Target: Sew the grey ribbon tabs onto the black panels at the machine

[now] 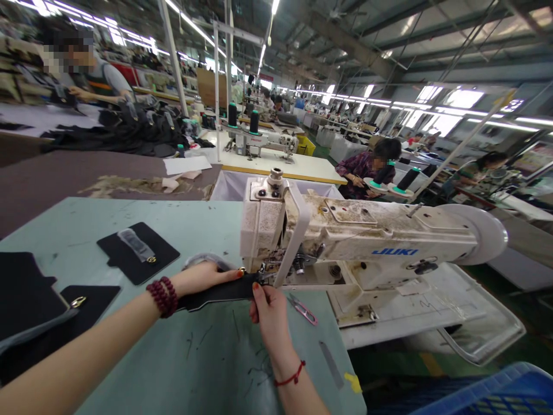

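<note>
as both hands (216, 279) grip the black piece (224, 291), the sewing machine (367, 230) reads "juki", seemingly in blue.

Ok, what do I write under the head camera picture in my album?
Left hand rests on a black piece at the JUKI machine; right hand pinches its edge, pink snips close by.

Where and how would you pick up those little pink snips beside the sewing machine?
I'd pinch the snips by their pink handle, coming down from above at the end farther from the sewing machine's needle. They lie flat on the green table with the bare blades at the other end, so the handle looks like the safer grip.
</note>
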Demonstrator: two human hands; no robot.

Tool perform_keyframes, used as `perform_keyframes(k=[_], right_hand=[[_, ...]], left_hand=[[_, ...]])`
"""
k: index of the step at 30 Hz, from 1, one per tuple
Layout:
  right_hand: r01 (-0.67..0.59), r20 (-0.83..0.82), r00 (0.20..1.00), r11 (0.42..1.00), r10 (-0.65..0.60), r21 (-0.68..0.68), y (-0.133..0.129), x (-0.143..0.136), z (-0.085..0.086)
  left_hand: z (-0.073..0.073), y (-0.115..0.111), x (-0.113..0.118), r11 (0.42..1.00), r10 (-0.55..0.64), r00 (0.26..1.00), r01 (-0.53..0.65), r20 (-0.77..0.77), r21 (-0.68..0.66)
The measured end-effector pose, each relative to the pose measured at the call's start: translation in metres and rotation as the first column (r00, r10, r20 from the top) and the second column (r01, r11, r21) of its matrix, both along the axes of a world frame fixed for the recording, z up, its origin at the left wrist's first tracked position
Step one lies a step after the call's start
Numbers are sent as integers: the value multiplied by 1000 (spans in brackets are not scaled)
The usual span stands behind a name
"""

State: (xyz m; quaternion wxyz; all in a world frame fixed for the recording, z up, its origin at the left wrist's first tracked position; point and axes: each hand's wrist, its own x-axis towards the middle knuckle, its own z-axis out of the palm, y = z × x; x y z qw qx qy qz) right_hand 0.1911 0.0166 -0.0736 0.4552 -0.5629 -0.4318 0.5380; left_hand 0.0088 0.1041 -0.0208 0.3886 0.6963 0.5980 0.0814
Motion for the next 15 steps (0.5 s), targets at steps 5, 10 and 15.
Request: perform_keyframes(k=[5, 10, 15], right_hand=[[18, 37, 999, 1000, -18, -2, -1, -2, -1], [11, 51, 999, 1000, -12, 16, -1, -1, -1], [24, 103, 994, 998, -29, 51, -2, 0, 1]], left_hand=[[-12, -54, -7, 954, -125, 984, 86, 124, 286], [-49, -130, 18, 906, -14, 836, -222, 549, 360], [-63, -114, 62, 895, 446, 294, -142, 846, -423]])
